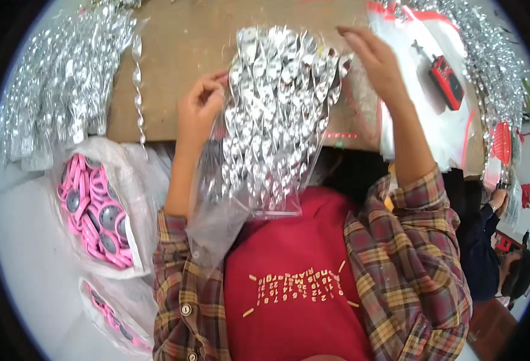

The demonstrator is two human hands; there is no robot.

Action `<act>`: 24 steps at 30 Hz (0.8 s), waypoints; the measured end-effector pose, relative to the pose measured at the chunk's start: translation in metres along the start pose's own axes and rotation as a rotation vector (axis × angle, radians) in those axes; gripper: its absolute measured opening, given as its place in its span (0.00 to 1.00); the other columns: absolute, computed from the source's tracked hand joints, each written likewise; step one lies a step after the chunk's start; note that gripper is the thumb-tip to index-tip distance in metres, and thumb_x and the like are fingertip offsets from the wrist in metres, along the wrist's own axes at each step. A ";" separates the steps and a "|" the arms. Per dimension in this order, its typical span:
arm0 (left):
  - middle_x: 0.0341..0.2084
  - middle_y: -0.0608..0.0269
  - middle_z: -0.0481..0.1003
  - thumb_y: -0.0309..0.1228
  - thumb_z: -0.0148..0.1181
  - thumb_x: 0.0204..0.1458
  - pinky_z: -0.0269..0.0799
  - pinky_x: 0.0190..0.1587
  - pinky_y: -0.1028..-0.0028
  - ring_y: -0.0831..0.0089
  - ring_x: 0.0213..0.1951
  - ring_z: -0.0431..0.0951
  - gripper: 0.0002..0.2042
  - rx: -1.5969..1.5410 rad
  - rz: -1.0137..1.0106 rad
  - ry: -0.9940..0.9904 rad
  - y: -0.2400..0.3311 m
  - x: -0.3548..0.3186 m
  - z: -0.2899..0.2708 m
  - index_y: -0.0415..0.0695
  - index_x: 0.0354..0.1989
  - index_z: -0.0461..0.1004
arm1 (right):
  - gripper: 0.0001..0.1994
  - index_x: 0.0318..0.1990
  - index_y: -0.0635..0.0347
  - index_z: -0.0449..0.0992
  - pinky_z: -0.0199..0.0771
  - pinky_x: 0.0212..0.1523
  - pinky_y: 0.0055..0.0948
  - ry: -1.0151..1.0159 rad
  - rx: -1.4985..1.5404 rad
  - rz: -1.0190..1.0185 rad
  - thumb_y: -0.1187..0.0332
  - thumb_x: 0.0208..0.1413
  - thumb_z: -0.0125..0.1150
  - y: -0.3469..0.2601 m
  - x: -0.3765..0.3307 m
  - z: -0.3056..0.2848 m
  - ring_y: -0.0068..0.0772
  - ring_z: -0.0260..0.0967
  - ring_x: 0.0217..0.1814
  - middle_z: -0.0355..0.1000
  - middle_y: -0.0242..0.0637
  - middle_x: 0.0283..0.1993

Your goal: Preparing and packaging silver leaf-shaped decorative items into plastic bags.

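A bunch of shiny silver twisted foil strips point(277, 90) lies in front of me, hanging over the table's near edge. Its lower part is inside a clear plastic bag point(286, 212), whose bottom rests against my red shirt. At the bunch's left side, my left hand point(200, 108) is closed, thumb and fingers pinched at what looks like the bag's edge. My right hand point(376, 63) is raised by the upper right of the bunch, fingers stretched out and holding nothing. Whether it touches the bag's rim is unclear.
Silver foil bunches point(66, 78) cover the table's left end; more tinsel point(487, 48) lines the right. A red-and-black device point(446, 83) sits on stacked clear bags point(424, 132). Left below, a sack holds pink-and-grey rings point(93, 210). Another person point(487, 246) works at right.
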State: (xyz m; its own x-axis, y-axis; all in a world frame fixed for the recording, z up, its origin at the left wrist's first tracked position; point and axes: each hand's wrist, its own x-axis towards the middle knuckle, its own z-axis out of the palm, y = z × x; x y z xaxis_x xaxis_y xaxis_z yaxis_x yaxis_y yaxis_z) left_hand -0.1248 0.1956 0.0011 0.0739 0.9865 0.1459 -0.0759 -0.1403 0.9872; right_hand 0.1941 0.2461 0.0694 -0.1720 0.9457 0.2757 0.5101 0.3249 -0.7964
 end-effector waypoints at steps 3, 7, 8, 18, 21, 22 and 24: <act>0.47 0.59 0.74 0.22 0.55 0.53 0.68 0.46 0.80 0.80 0.40 0.73 0.03 -0.002 -0.046 0.010 0.005 0.004 -0.003 0.35 0.33 0.73 | 0.14 0.49 0.64 0.73 0.68 0.40 0.19 -0.154 0.208 0.176 0.65 0.61 0.51 -0.028 -0.042 -0.007 0.17 0.66 0.35 0.74 0.31 0.42; 0.49 0.56 0.73 0.21 0.57 0.52 0.69 0.48 0.78 0.76 0.43 0.74 0.05 -0.104 -0.154 -0.029 0.012 0.009 -0.011 0.35 0.36 0.75 | 0.16 0.53 0.59 0.71 0.67 0.34 0.17 -0.346 0.286 0.166 0.65 0.59 0.55 -0.043 -0.086 0.022 0.16 0.64 0.30 0.71 0.29 0.46; 0.49 0.56 0.73 0.21 0.57 0.52 0.69 0.48 0.78 0.76 0.43 0.74 0.05 -0.096 -0.148 -0.036 0.015 0.010 -0.010 0.35 0.36 0.75 | 0.17 0.54 0.58 0.71 0.66 0.33 0.17 -0.367 0.276 0.103 0.66 0.59 0.56 -0.044 -0.089 0.028 0.15 0.64 0.29 0.70 0.29 0.46; 0.58 0.50 0.64 0.21 0.58 0.52 0.66 0.57 0.68 0.63 0.56 0.70 0.06 -0.244 -0.194 -0.089 0.030 0.007 -0.006 0.36 0.38 0.75 | 0.14 0.48 0.60 0.71 0.65 0.24 0.20 -0.506 0.320 0.269 0.67 0.56 0.58 -0.063 -0.075 0.033 0.16 0.62 0.25 0.68 0.28 0.31; 0.58 0.52 0.64 0.22 0.58 0.52 0.66 0.56 0.69 0.66 0.53 0.71 0.06 -0.254 -0.193 -0.049 0.025 0.005 -0.007 0.37 0.37 0.76 | 0.10 0.42 0.61 0.72 0.66 0.25 0.19 -0.773 0.197 0.392 0.67 0.56 0.58 -0.071 -0.073 0.023 0.16 0.65 0.26 0.68 0.28 0.30; 0.58 0.53 0.65 0.23 0.58 0.52 0.67 0.54 0.71 0.68 0.51 0.72 0.05 -0.245 -0.205 -0.024 0.023 0.005 -0.005 0.37 0.37 0.76 | 0.10 0.42 0.61 0.72 0.66 0.25 0.19 -0.771 0.187 0.400 0.67 0.56 0.58 -0.064 -0.076 0.020 0.16 0.65 0.26 0.68 0.28 0.30; 0.56 0.54 0.67 0.24 0.58 0.53 0.67 0.51 0.73 0.72 0.47 0.73 0.05 -0.152 -0.204 -0.040 0.021 0.005 -0.003 0.37 0.37 0.76 | 0.07 0.38 0.62 0.72 0.67 0.27 0.20 -0.654 0.373 0.361 0.69 0.57 0.57 -0.047 -0.082 0.010 0.17 0.66 0.27 0.69 0.29 0.31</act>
State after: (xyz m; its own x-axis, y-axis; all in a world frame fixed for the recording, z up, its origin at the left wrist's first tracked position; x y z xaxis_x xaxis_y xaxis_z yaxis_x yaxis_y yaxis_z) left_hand -0.1286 0.1980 0.0223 0.1423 0.9886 -0.0497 -0.2035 0.0784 0.9759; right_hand 0.1761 0.1532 0.0783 -0.5651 0.7656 -0.3074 0.3348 -0.1277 -0.9336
